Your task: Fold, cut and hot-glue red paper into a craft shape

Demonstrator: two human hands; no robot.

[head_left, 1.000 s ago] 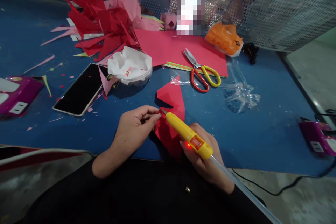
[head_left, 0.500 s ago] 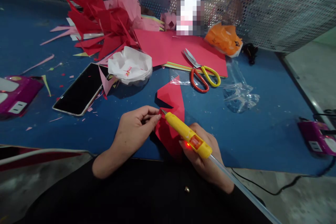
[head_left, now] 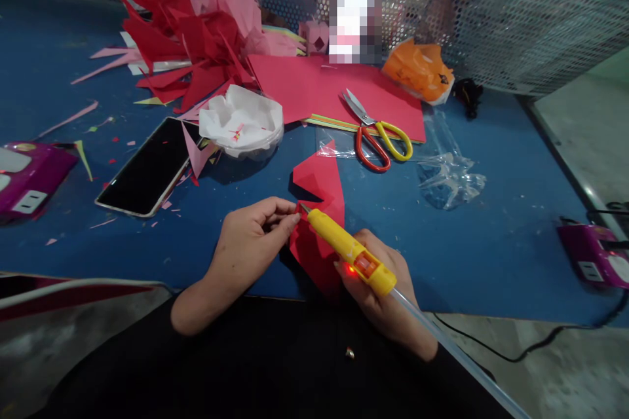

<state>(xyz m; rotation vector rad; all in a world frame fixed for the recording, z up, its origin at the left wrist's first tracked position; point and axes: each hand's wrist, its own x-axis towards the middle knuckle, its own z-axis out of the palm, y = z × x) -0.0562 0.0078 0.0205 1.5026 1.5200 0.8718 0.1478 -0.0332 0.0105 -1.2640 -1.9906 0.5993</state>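
Between my hands lies a piece of red paper [head_left: 319, 252], cut and folded, with a pointed upper part and a notch on its left side. My left hand [head_left: 253, 236] pinches the paper's left edge between thumb and fingertips. My right hand [head_left: 381, 281] is wrapped round a yellow hot glue gun [head_left: 339, 242]. Its metal nozzle points up and left, close to my left fingertips at the paper's edge; whether it touches the paper I cannot tell. A clear glue stick [head_left: 442, 337] sticks out of the gun's back, and a red light glows beside my right fingers.
Scissors [head_left: 371, 131] with red and yellow handles rest on red paper sheets [head_left: 289, 88]. A white paper-lined bowl [head_left: 240, 121], a phone [head_left: 147, 167] and purple power strips [head_left: 34, 177] lie around. Cut red paper [head_left: 196, 33] is heaped at the back left, an orange packet [head_left: 420, 72] back right.
The view has shifted very slightly. Both hands, the red paper and the glue gun hold nearly the same position.
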